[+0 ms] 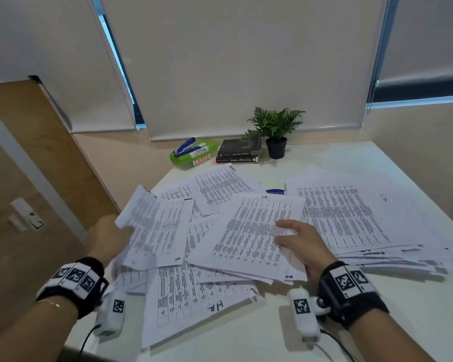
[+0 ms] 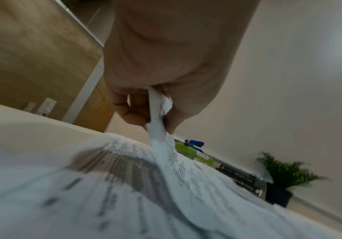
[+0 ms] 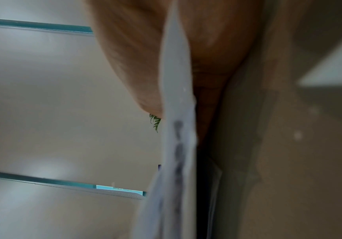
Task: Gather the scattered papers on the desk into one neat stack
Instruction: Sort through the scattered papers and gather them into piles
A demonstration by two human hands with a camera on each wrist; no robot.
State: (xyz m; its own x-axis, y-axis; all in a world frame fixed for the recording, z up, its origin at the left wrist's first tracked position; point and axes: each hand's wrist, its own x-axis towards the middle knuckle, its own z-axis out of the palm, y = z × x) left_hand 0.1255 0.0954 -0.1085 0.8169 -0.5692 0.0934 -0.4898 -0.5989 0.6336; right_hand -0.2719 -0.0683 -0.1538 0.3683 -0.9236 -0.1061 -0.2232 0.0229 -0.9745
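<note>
Lying overlapped, printed papers point(image 1: 215, 189) (dense tables) cover the desk point(image 1: 377, 322).

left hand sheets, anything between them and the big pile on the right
Yes. The left hand pinches sheets at the desk's left; the right hand and the sheaf it grips lie between them and the big pile. Loose papers lie below.
</note>
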